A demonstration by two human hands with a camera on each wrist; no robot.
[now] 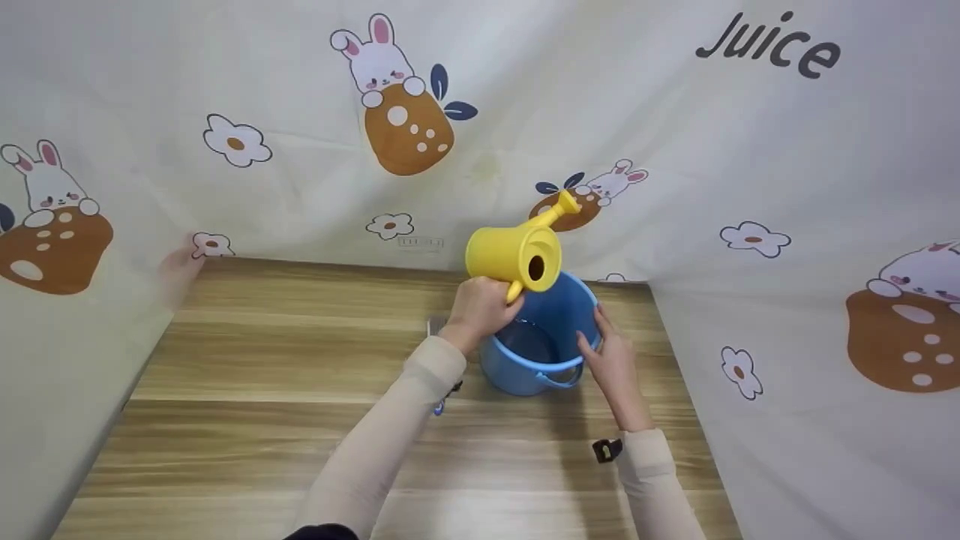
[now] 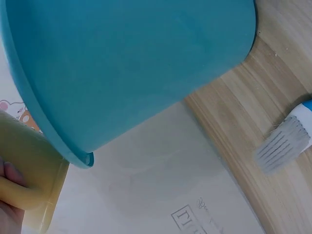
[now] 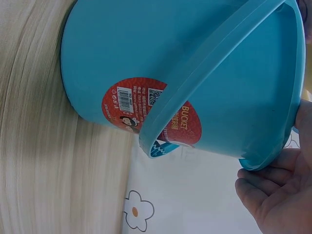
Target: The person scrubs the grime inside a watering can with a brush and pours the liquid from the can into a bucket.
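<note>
A yellow watering can (image 1: 499, 253) is held over the left rim of a blue bucket (image 1: 517, 375), its spout pointing up and away to the right. My left hand (image 1: 484, 309) grips the can's handle; in the left wrist view only part of that hand (image 2: 10, 214) shows at the edge. The bucket stands upright on the wooden surface, and glints low inside look like water. My right hand (image 1: 613, 367) pinches the bucket's right rim, thumb on the inside and fingers outside. Seen from the right wrist, the hanging bucket handle (image 3: 200, 73) crosses a red label (image 3: 134, 102).
A brush with pale bristles (image 2: 282, 146) lies on the wooden surface (image 1: 262, 360) left of the bucket, mostly hidden by my left arm in the head view. A white sheet (image 1: 300, 187) printed with rabbits and flowers rises behind and along both sides.
</note>
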